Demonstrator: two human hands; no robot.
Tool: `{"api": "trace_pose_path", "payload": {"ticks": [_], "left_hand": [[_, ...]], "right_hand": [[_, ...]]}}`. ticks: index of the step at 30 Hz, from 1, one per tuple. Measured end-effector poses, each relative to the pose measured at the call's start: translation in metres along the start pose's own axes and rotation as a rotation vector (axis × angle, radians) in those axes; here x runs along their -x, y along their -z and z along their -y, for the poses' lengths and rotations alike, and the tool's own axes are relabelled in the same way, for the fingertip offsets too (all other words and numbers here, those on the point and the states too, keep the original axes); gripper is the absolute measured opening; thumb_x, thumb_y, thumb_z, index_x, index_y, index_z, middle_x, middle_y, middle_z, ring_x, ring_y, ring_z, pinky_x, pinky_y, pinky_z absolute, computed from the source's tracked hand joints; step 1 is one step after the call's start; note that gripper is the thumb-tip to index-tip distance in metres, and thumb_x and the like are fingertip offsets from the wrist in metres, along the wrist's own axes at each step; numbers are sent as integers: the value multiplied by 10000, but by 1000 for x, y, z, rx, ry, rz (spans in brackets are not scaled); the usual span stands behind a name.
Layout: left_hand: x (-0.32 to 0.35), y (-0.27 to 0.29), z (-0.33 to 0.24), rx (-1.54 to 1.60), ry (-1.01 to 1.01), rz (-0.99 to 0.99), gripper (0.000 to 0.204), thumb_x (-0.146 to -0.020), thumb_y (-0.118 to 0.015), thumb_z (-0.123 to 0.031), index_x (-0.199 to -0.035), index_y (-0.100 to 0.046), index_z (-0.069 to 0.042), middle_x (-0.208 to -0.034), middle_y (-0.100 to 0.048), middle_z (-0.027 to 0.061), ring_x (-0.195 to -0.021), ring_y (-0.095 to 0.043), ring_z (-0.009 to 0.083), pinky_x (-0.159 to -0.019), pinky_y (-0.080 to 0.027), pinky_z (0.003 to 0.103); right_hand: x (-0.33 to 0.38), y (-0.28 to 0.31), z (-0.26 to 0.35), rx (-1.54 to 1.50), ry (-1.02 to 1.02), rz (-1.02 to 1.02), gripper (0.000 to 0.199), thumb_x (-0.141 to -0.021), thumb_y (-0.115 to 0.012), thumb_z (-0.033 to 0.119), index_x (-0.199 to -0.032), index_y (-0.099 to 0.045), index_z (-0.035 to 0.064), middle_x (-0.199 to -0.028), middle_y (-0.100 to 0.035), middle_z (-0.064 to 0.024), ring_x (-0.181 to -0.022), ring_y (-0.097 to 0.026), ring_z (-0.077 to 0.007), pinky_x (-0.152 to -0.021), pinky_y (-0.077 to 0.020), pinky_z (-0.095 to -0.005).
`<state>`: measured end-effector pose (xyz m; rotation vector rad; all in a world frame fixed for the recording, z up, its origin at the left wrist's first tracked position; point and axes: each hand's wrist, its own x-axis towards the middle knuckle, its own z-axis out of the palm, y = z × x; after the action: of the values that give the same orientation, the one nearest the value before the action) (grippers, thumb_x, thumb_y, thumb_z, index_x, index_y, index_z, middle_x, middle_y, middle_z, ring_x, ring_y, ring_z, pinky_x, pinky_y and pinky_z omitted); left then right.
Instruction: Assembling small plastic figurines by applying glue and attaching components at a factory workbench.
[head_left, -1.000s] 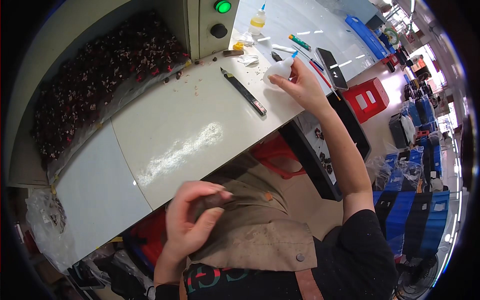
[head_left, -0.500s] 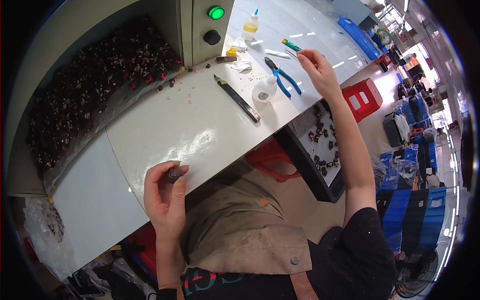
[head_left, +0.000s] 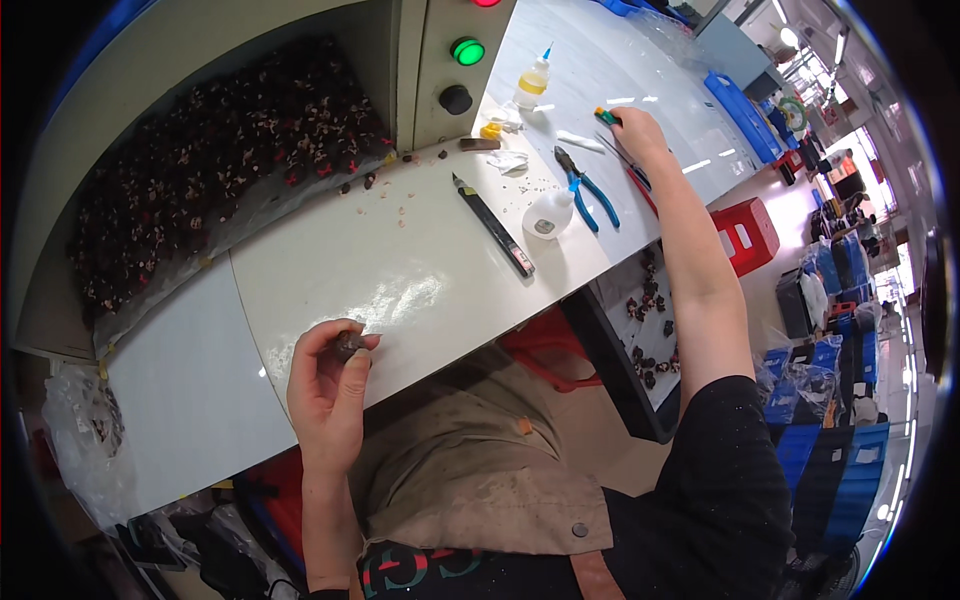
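- I see a white counter (head_left: 400, 270) from above, with my two bare arms coming in from the lower edge.
- At the far left of the counter, a clear plastic sheet or bag (head_left: 250, 215) lies open, and a large heap of small dark parts with red and pale flecks (head_left: 200, 160) is piled on it; a few loose ones sit on the counter beside it.
- Below the counter's right edge, a dark tray (head_left: 640, 350) holds a scatter of the same dark parts.
- A small squeeze bottle with yellow liquid and a blue tip (head_left: 533, 82) stands upright at the back, near a grey panel with a lit green button (head_left: 466, 50).
- A white roll of tape (head_left: 548, 215) lies just beside blue-handled pliers (head_left: 588, 185); a long black knife-like tool (head_left: 493, 225) lies well left of them.
- My left hand (head_left: 325, 385) is at the counter's near edge, thumb and fingertips pinching a small dark brownish part (head_left: 349, 345), lumpy and dull; finer detail is too small to tell.
- My right hand (head_left: 640, 135) reaches far across the counter, fingers curled over a thin tool with a green and orange end (head_left: 606, 116); I cannot tell whether it grips it.
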<state>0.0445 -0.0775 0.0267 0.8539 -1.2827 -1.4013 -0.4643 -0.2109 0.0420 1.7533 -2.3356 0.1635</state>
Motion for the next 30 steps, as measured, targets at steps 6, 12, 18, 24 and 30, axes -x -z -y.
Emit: {"api": "trace_pose_path", "payload": {"ticks": [6, 12, 18, 24, 30], "left_hand": [[-2, -1, 0, 16, 34, -6, 244, -887, -540, 2, -1125, -488, -5, -1069, -532, 69, -963, -576, 152, -883, -440, 278], [-1, 6, 4, 9, 9, 28, 244, -888, -546, -4, -1125, -488, 0, -1058, -531, 68, -957, -572, 150, -883, -443, 278], [5, 4, 4, -12, -1, 36, 234, -890, -550, -9, -1116, -494, 3, -1054, -529, 68, -966, -568, 147, -886, -444, 274], [11, 10, -1, 4, -18, 25, 224, -892, -549, -8, -1110, -500, 4, -1051, -527, 62, -970, -564, 140, -882, -444, 265], [13, 18, -1, 10, -25, 27, 224, -894, -546, -10, -1113, -501, 5, -1043, -527, 54, -962, -562, 129, -873, -445, 256]], "right_hand": [[19, 15, 9, -502, -84, -118, 265, -897, -456, 166, -1077, -550, -4, -930, -616, -130, -833, -601, -186, -749, -458, -303], [98, 94, 83, -869, 43, 77, 368, -954, -411, 342, -987, -558, 7, -854, -565, -51, -722, -467, -102, -701, -407, -243], [130, 112, 103, -752, 116, 38, 534, -955, -387, 467, -765, -573, 4, -680, -531, -32, -645, -459, -104, -627, -390, -257], [131, 115, 125, -512, 260, -145, 454, -945, -455, 328, -687, -536, -37, -595, -487, -94, -547, -442, -162, -543, -385, -308], [131, 115, 135, -377, 337, -208, 410, -934, -464, 273, -677, -529, -40, -591, -468, -129, -522, -436, -232, -535, -389, -336]]}}
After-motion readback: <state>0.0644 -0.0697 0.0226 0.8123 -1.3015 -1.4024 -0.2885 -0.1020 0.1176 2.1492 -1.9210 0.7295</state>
